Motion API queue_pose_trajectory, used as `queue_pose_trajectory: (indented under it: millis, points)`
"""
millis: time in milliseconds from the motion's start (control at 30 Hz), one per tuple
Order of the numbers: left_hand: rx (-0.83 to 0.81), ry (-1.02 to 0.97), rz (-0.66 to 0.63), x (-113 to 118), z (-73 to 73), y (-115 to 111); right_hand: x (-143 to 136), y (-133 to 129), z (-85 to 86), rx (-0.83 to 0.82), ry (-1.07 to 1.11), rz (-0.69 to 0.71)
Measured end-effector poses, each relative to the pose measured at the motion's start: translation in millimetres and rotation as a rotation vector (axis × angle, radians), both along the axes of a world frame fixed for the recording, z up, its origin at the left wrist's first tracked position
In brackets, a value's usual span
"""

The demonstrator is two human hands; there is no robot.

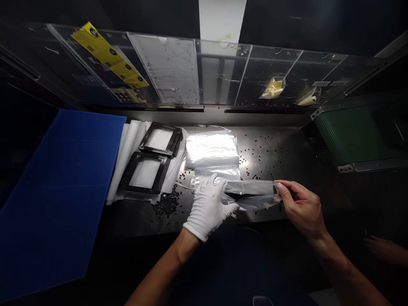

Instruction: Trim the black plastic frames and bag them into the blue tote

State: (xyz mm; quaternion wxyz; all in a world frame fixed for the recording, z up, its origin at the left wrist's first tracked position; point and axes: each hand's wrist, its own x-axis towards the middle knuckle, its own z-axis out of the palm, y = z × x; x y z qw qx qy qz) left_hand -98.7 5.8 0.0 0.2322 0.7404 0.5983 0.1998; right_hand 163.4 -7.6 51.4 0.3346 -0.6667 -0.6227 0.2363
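Observation:
A stack of clear plastic bags [212, 148] lies shiny under the light at the middle of the metal bench. My left hand [208, 208], in a white glove, rests at the near edge of the stack with its fingers apart. From there a clear bag [255, 187] stretches to the right. My bare right hand [301, 204] pinches the bag's right end between thumb and fingers. Two black frames, one farther [162, 139] and one nearer [145, 173], lie on white wrapping left of the stack.
Small black pieces [167, 205] are heaped and scattered on the metal bench [280, 148]. A blue board [70, 170] stands at the left, a green bin [353, 131] at the right. Clear pockets with papers [168, 68] hang behind. Another person's hand [382, 248] shows at the far right.

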Motion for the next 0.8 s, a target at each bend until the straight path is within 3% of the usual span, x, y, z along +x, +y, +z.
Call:
queue_pose_trajectory:
  millis: [133,300,400,567,700,800]
  points:
    - [-0.027,0.068,0.004,0.1,-9.3,10.8,-0.6,0.6,17.3,0.047,-0.060,-0.041]
    - [-0.076,0.118,0.115,-10.9,-18.2,4.6,0.2,1.4,27.8,0.096,-0.092,-0.118]
    - [-0.196,0.211,0.204,-15.2,-17.0,-0.5,-1.6,1.6,25.8,0.108,-0.083,-0.126]
    - [-0.571,0.241,0.158,-22.8,-22.8,-2.6,-5.4,4.4,20.8,0.108,-0.072,-0.063]
    - [-0.567,0.143,0.170,-32.5,-22.8,-5.7,0.5,8.3,18.7,0.156,-0.137,-0.010]
    - [-0.533,-0.015,0.184,-35.9,-14.9,-5.3,10.5,12.0,9.8,0.197,-0.174,-0.073]
